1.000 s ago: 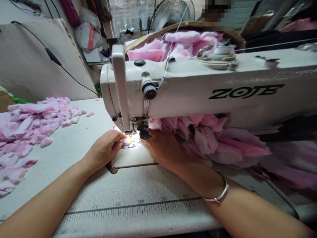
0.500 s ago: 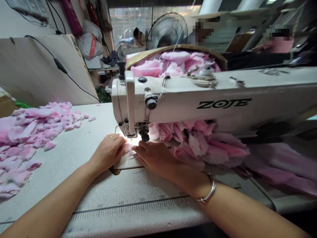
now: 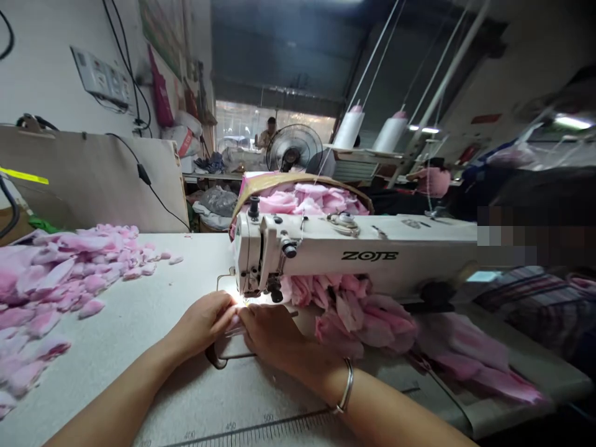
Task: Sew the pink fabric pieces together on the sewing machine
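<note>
Head view, clock read from the small pink fabric piece (image 3: pixel 236 320), twelve pointing away from the wearer. I find this piece beneath the stitching head of the ZOJE sewing machine (image 3: pixel 370 256). Left hand (image 3: pixel 205 323), at eight, has fingers drawn narrow upon it; right hand (image 3: pixel 274 329), at four, touches it with curved fingers. Whether either grips, I cannot tell. Petal-shaped pieces (image 3: pixel 90 282) heap at nine; ruffled pink fabric (image 3: pixel 386 326) lies at three; an electric fan (image 3: pixel 294 149) stands beyond at one.
</note>
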### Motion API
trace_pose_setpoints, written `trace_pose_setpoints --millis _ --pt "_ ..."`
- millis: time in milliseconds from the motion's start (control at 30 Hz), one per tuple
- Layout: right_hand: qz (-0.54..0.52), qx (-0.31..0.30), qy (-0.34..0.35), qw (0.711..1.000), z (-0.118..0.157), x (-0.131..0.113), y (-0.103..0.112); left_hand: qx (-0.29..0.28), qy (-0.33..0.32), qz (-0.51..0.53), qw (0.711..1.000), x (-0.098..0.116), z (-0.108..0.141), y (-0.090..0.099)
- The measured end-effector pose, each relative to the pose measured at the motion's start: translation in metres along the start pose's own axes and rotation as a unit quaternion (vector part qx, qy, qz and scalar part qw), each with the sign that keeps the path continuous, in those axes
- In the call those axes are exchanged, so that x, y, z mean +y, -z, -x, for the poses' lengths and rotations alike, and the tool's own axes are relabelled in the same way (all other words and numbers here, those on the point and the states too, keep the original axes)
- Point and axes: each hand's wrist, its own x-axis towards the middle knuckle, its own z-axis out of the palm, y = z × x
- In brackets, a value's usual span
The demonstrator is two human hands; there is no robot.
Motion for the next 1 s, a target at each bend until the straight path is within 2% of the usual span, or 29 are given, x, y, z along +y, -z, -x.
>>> trace_pose_setpoints --millis 167,333,500,867,1000 --pt "-0.013 -0.010 -0.058 0.998 0.001 0.001 -0.003 -0.010 -0.018 -0.010 1.000 0.008 0.007 0.003" --pt "-0.042 -0.012 -0.103 0.994 0.000 -0.002 -0.001 0.016 -0.024 -0.148 0.989 0.008 0.000 -0.011" --pt "-0.055 -0.014 -0.117 0.991 0.000 -0.003 0.004 0.020 -0.055 -0.190 0.980 0.004 -0.008 -0.017" --pt "-0.043 -0.015 -0.116 0.992 -0.005 -0.015 0.006 0.034 -0.042 -0.151 0.987 -0.001 -0.003 -0.017" --pt "-0.039 -0.019 -0.099 0.994 -0.005 -0.012 0.007 0.038 -0.043 -0.146 0.988 -0.005 -0.001 -0.017"
